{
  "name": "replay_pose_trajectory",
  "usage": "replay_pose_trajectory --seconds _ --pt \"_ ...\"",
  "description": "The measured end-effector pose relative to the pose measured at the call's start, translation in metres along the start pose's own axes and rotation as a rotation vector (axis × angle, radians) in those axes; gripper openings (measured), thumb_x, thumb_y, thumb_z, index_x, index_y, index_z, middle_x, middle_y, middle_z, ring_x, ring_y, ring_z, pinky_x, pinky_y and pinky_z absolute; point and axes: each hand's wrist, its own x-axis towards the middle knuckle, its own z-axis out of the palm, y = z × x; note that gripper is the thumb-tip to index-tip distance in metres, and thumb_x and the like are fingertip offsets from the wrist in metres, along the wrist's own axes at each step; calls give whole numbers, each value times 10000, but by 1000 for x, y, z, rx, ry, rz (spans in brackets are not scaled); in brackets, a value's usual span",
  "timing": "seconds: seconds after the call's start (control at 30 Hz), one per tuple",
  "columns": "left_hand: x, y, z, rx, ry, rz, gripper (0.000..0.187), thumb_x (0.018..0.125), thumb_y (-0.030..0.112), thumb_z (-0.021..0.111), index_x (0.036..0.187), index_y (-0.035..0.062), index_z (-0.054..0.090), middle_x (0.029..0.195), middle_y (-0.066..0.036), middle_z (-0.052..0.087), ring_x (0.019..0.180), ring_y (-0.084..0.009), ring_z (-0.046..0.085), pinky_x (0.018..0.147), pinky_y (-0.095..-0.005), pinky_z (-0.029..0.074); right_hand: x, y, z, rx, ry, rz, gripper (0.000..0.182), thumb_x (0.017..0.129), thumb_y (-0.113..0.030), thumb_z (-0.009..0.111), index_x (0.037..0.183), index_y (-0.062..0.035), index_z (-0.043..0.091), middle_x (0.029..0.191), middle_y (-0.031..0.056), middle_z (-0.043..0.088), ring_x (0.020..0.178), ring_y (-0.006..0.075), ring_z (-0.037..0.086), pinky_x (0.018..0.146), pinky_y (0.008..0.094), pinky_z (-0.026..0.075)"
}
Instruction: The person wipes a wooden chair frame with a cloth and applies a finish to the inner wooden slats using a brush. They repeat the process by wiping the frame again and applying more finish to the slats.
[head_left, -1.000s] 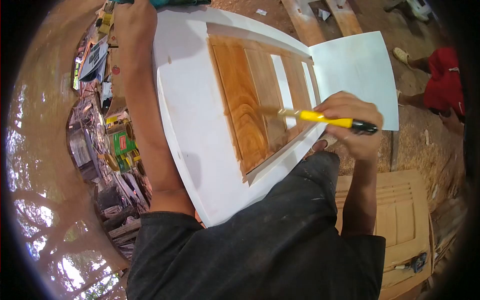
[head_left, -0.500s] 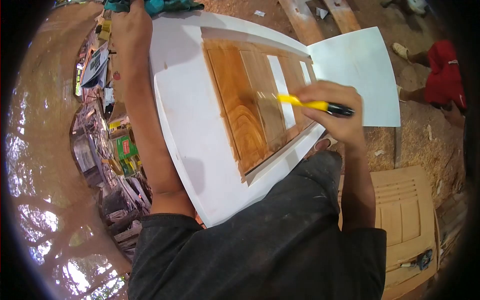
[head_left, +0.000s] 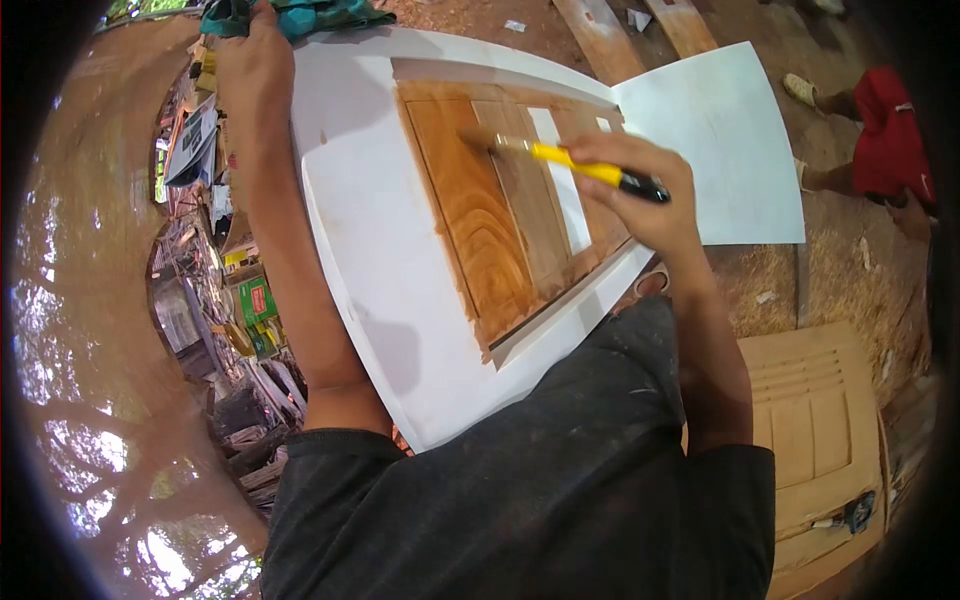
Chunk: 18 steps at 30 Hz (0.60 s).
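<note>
My right hand (head_left: 640, 185) grips a paintbrush (head_left: 580, 165) with a yellow and black handle. The brush's bristles touch the glossy, darker section of a wooden panel (head_left: 460, 210), near its upper part. Paler wood strips and white gaps lie to the right of that section. A white board (head_left: 380, 270) surrounds the panel. My left hand (head_left: 250, 25) is at the top left beside a teal cloth (head_left: 320, 18); its fingers are mostly hidden there, and what they hold is unclear.
A pale sheet (head_left: 735, 150) adjoins the board on the right. A carved wooden door (head_left: 800, 430) lies at the lower right. A person in red shorts (head_left: 885, 135) is at the far right. Boxes (head_left: 255, 300) and wood scraps line the left.
My right hand and the brush have moved left and slightly up, bringing the bristles farther onto the glossy section. The view has shifted slightly.
</note>
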Motion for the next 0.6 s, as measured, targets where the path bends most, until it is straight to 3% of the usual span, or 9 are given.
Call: replay_pose_trajectory --seconds 0.1,0.2,0.3,0.33,0.47,0.6 --pt "-4 1 0 -47 -7 25 492 939 398 549 1054 -73 634 974 -191 676 923 -291 620 856 -378 443 -37 -23 -29 17 -208 69 251 737 58 740 980 -3 724 1025 143 715 987 241 677 882 320 518" --pt "-6 1 -2 -84 -16 23 494 941 394 547 1049 -81 624 973 -197 672 923 -300 618 858 -380 441 -57 -13 -56 238 -206 131 250 723 88 709 963 17 711 1043 203 697 999 273 670 882 351 525" --pt "-9 8 -2 -96 -16 1 485 941 384 545 1048 -84 618 986 -203 668 936 -304 617 863 -375 438 -42 -8 -45 1 14 157 260 730 84 710 981 18 706 1050 216 691 1015 294 663 898 362 523" --pt "-12 14 -2 -81 6 7 480 940 378 545 1047 -84 618 990 -203 668 940 -302 618 863 -373 438 -33 -7 -35 43 96 178 254 747 54 744 995 4 724 1051 147 706 1007 229 662 901 320 509" --pt "-3 6 -1 -112 -2 73 464 933 361 546 1040 -85 617 993 -206 671 959 -317 621 864 -373 440 -12 0 -9 107 99 52 256 757 55 738 1008 13 714 1060 143 708 1015 216 663 900 313 509" --pt "-15 20 0 -147 49 95 471 925 367 554 1031 -86 627 989 -225 672 963 -335 626 865 -386 445 -40 -12 -11 31 -15 91 282 725 81 722 995 -1 717 1051 146 711 993 230 682 864 319 527"
